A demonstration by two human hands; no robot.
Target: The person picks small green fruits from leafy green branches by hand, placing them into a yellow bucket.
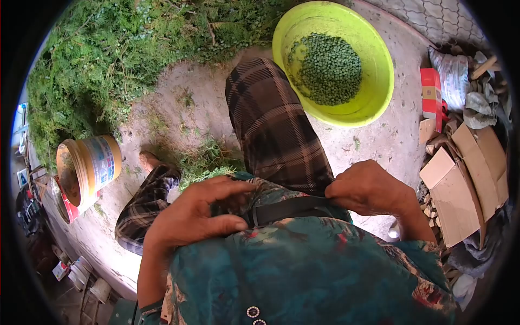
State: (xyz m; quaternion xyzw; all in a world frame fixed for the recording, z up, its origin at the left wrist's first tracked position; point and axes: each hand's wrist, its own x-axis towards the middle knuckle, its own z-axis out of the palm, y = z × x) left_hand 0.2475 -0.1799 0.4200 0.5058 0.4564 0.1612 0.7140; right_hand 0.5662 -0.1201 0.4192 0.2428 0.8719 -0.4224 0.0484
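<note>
At my waist, a black strap [292, 209] lies across the dark green patterned shirt [303, 260]. My right hand [371, 188] is closed at the strap's right end, its fingertips pinched on the strap. On the other side, my left hand [197, 211] has its thumb and fingers apart beside the strap's left end, near a bunched fold of shirt. Plaid trousers [271, 119] cover my bent knees. Beyond the right knee stands a yellow-green basin [374, 105] holding many small green berries [330, 67].
A large heap of green branches [108, 65] covers the upper left floor. A tipped yellow bucket [100, 162] lies at left. Flattened cardboard [452, 195], a red box [430, 95] and plastic bags pile up along the right. More sprigs [208, 162] lie between my legs.
</note>
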